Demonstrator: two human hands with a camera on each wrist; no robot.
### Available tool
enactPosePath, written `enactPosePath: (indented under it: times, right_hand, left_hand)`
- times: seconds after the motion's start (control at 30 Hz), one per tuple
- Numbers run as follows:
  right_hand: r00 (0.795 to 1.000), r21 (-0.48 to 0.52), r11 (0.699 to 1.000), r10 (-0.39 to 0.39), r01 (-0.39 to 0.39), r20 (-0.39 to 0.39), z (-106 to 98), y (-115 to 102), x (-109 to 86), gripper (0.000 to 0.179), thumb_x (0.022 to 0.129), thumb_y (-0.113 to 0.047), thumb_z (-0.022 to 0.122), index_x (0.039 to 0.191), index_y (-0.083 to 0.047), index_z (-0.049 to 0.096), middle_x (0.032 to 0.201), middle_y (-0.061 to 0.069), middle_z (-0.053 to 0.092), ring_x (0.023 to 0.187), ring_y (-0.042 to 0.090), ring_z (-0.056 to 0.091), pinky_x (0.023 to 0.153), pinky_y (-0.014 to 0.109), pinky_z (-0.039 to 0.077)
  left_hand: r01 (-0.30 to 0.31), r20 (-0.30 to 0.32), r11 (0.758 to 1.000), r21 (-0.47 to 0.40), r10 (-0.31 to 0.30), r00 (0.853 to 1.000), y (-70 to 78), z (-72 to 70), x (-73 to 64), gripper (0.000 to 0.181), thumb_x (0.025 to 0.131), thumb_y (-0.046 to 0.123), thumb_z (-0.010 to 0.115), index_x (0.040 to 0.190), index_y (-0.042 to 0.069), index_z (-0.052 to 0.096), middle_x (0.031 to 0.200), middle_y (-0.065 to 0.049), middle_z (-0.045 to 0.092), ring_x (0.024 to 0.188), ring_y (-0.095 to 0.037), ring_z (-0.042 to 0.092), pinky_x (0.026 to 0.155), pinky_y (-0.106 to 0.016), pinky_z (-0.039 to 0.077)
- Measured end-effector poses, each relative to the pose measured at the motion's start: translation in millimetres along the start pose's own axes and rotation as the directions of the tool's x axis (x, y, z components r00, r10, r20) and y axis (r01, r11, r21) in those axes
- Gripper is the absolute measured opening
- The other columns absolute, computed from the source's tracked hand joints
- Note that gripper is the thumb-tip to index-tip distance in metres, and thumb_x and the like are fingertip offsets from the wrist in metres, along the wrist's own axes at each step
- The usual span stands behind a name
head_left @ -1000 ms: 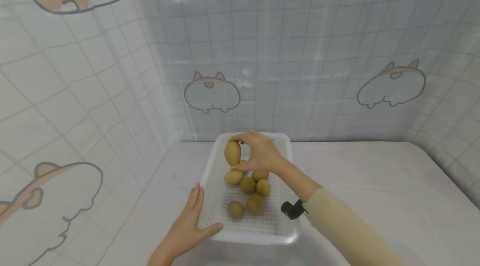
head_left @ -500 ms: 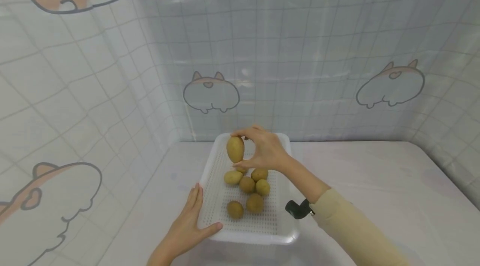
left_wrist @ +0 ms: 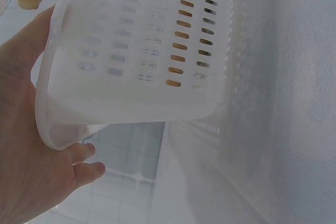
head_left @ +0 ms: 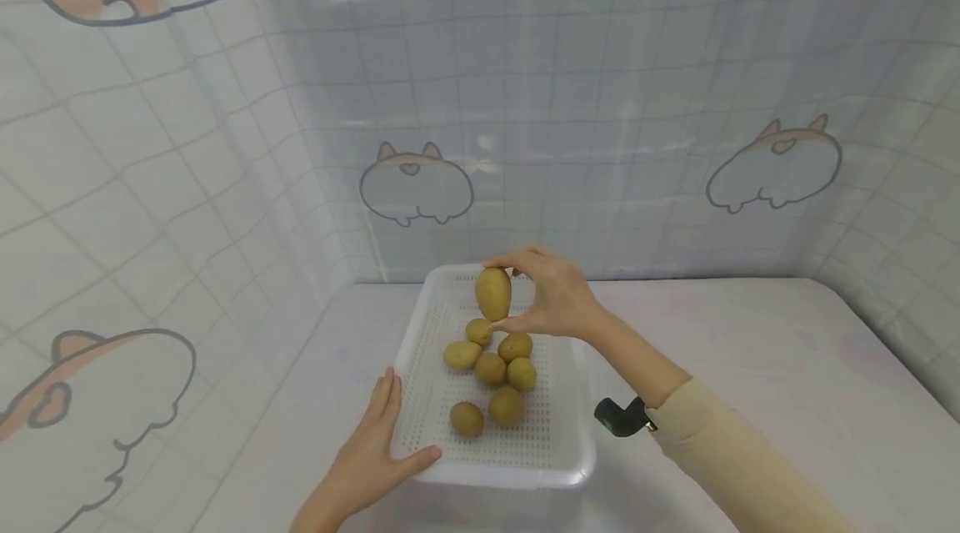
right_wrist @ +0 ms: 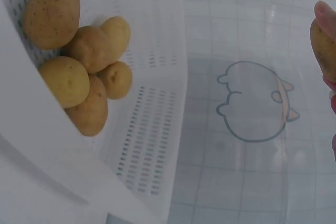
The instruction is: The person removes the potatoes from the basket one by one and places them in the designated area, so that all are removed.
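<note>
My right hand pinches an upright, oval yellow-brown potato between thumb and fingers above the far part of a white perforated plastic basket. At the edge of the right wrist view, part of the held potato shows with the fingertips. My left hand rests at the basket's near left corner, fingers extended along the left side and thumb on the front rim. The left wrist view shows that hand against the basket's rim. Several more potatoes lie loose inside the basket.
The basket stands on a white-covered table. A sheet with a grid and cartoon dog prints hangs around the back and sides. A black device is at the right sleeve.
My right hand has lifted the potato slightly and moved it to the right, uncovering a potato below. The left hand keeps its place on the basket.
</note>
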State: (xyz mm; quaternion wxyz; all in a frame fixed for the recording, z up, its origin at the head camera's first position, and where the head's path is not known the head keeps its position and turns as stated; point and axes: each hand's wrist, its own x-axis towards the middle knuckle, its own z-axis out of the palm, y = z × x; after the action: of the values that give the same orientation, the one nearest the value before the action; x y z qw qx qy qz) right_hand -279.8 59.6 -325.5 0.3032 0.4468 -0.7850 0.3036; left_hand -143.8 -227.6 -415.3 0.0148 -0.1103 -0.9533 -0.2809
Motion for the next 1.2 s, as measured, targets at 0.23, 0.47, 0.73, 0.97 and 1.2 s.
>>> enactPosePath:
  times: [0.23, 0.47, 0.73, 0.97, 1.2]
  right_hand:
    - [1.000, -0.009, 1.000, 0.017, -0.018, -0.006, -10.3, 2.6, -5.9, 0.072, 0.058, -0.038, 0.092, 0.121, -0.016, 0.064, 0.109, -0.006, 0.065, 0.088, 0.014, 0.057, 0.071, 0.026, 0.050]
    - [0.999, -0.015, 0.999, 0.043, -0.043, 0.012, -16.5, 7.4, -15.5, 0.071, 0.058, -0.036, 0.092, 0.120, -0.018, 0.064, 0.107, -0.008, 0.064, 0.089, 0.011, 0.055, 0.072, 0.027, 0.050]
    - [0.992, -0.026, 0.993, 0.119, -0.118, 0.037, -28.5, 9.4, -30.0, 0.074, 0.058, -0.036, 0.092, 0.123, -0.018, 0.062, 0.111, -0.007, 0.063, 0.090, 0.012, 0.055, 0.071, 0.033, 0.050]
    - [0.982, -0.047, 0.982, 0.184, -0.182, 0.050, -44.5, 11.4, -42.3, 0.075, 0.057, -0.035, 0.093, 0.123, -0.020, 0.062, 0.114, -0.006, 0.063, 0.092, 0.014, 0.058, 0.075, 0.034, 0.052]
    - [0.985, -0.082, 0.982, 0.174, -0.172, 0.014, -58.7, 18.5, -53.2, 0.077, 0.055, -0.033, 0.094, 0.123, -0.017, 0.062, 0.114, -0.003, 0.064, 0.091, 0.015, 0.059, 0.074, 0.036, 0.052]
  left_hand:
    - [-0.004, 0.004, 1.000, -0.005, 0.004, 1.000, -2.3, -1.0, -1.0, 0.114, 0.078, 0.054, 0.073, 0.150, -0.008, 0.009, 0.158, -0.024, 0.002, 0.142, -0.045, 0.007, 0.107, -0.062, 0.023]
    - [-0.005, -0.015, 1.000, -0.001, 0.005, 1.000, -5.9, 0.5, -1.3, 0.114, 0.078, 0.054, 0.074, 0.150, -0.008, 0.011, 0.158, -0.024, 0.002, 0.142, -0.045, 0.008, 0.107, -0.061, 0.022]
    - [0.000, -0.003, 1.000, -0.008, 0.000, 1.000, -8.6, 1.6, -2.1, 0.114, 0.078, 0.055, 0.073, 0.150, -0.008, 0.011, 0.158, -0.023, 0.000, 0.142, -0.045, 0.007, 0.107, -0.061, 0.021]
    - [-0.009, -0.014, 1.000, 0.001, 0.009, 1.000, -7.9, 0.9, -2.9, 0.113, 0.078, 0.053, 0.074, 0.149, -0.009, 0.012, 0.158, -0.025, 0.002, 0.142, -0.045, 0.009, 0.107, -0.061, 0.023]
    - [-0.028, -0.014, 1.000, -0.003, 0.028, 1.000, -6.1, -1.5, -1.3, 0.113, 0.078, 0.053, 0.074, 0.149, -0.010, 0.012, 0.157, -0.026, 0.003, 0.141, -0.047, 0.010, 0.106, -0.062, 0.023]
